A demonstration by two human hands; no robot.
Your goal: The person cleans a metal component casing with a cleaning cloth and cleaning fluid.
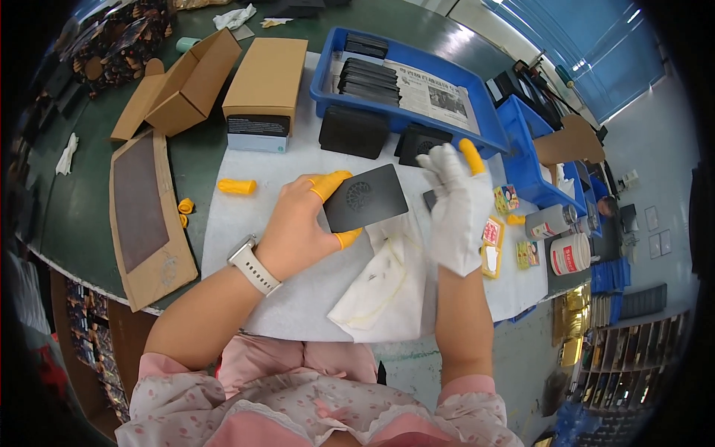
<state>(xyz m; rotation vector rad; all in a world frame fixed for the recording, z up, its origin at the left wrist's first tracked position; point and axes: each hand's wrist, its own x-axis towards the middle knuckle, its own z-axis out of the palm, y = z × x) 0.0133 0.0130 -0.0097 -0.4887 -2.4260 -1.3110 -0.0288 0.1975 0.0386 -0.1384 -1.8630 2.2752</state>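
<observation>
My left hand (293, 227) grips a flat black card (367, 198) with rounded corners and a round, dark emblem on its face. Yellow finger cots cover the thumb and a finger of that hand, and a pale watch is on its wrist. To the right, my right hand (456, 212) wears a white glove with a yellow cot on one finger. Its fingers are raised and apart, with no held thing showing. A dark piece (430, 200) shows partly beside the glove. Just beyond stand black cards (354, 132) and a smaller black stack (419, 145).
A blue tray (320, 82) holds black cards and newspaper at the back. Cardboard boxes (267, 78) stand left of it, near a bent cardboard piece (175, 246). A stained white cloth (376, 287) lies in front. Jars (570, 254) and blue bins (532, 160) are at right.
</observation>
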